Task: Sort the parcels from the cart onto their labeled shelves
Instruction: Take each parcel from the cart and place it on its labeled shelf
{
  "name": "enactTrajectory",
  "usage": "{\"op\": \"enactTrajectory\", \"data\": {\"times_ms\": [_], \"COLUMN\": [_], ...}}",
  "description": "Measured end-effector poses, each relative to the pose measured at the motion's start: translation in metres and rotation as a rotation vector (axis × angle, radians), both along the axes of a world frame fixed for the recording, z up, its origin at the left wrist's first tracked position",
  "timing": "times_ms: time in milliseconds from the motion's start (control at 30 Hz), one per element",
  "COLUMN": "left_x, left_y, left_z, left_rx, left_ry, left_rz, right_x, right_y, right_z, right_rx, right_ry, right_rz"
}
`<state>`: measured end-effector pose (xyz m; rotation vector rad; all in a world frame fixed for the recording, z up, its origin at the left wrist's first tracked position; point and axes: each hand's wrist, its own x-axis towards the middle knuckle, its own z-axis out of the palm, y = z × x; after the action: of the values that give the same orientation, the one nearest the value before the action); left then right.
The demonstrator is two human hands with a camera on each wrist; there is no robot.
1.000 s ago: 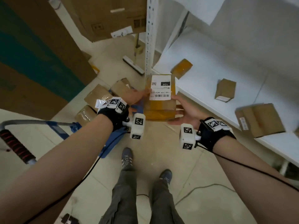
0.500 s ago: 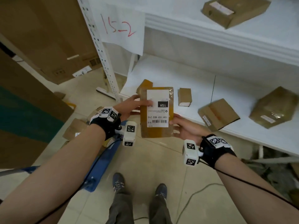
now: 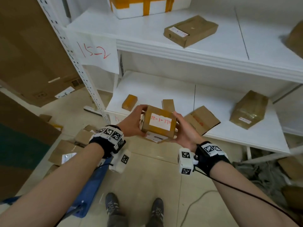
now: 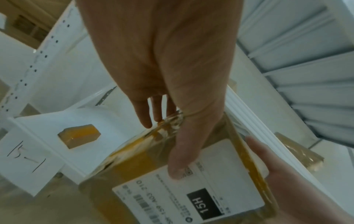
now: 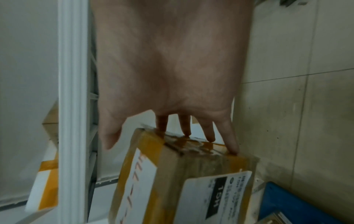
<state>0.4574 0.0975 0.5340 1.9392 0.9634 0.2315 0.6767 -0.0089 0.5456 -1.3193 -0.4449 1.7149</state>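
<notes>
Since the earlier frames the parcel (image 3: 158,124) has been turned in the hands: the printed shipping label that faced the camera now lies on a lower side, and a white sticker with red handwriting faces up. The view has also lifted, so more of the shelving shows.

Taking the parcel as landmark and going left to right: down to its left sit the remaining boxes (image 3: 65,151) on the blue cart (image 3: 88,190). Up to its left hangs a paper sign (image 3: 95,52) reading "15-2" in red. The left hand (image 3: 131,124) grips the parcel's left side, thumb across the printed label in the left wrist view and fingers curled behind the far edge. The parcel itself is held in the air, in front of the lower shelf (image 3: 164,89) and clear of it. The right hand (image 3: 185,133) holds the right side, fingertips pressed on the taped face and thumb spread apart from them. Beyond and to the right, several brown boxes (image 3: 200,119) already lie on the lower shelf, and another box (image 3: 191,31) rests on the upper shelf (image 3: 213,51).

The step in hand looks like reading the handwritten code to pick a shelf. A small tag at the lower shelf's edge appears to read "15-1", so the next move probably calls for matching the code, then reaching forward and setting the parcel into a free gap among the boxes.
</notes>
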Motion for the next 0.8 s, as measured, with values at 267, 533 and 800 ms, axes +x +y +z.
{"op": "enactTrajectory", "data": {"times_ms": [267, 533, 800], "left_x": [0.019, 0.038, 0.062], "left_y": [-0.013, -0.025, -0.030], "left_z": [0.006, 0.012, 0.005], "left_rx": [0.381, 0.369, 0.382], "left_ry": [0.066, -0.004, -0.006], "left_rz": [-0.083, -0.020, -0.022], "right_x": [0.010, 0.037, 0.061], "right_y": [-0.005, -0.006, -0.009], "right_z": [-0.001, 0.011, 0.010], "right_rx": [-0.023, -0.109, -0.200], "right_ry": [-0.103, -0.007, -0.003], "right_rz": [-0.039, -0.045, 0.001]}}
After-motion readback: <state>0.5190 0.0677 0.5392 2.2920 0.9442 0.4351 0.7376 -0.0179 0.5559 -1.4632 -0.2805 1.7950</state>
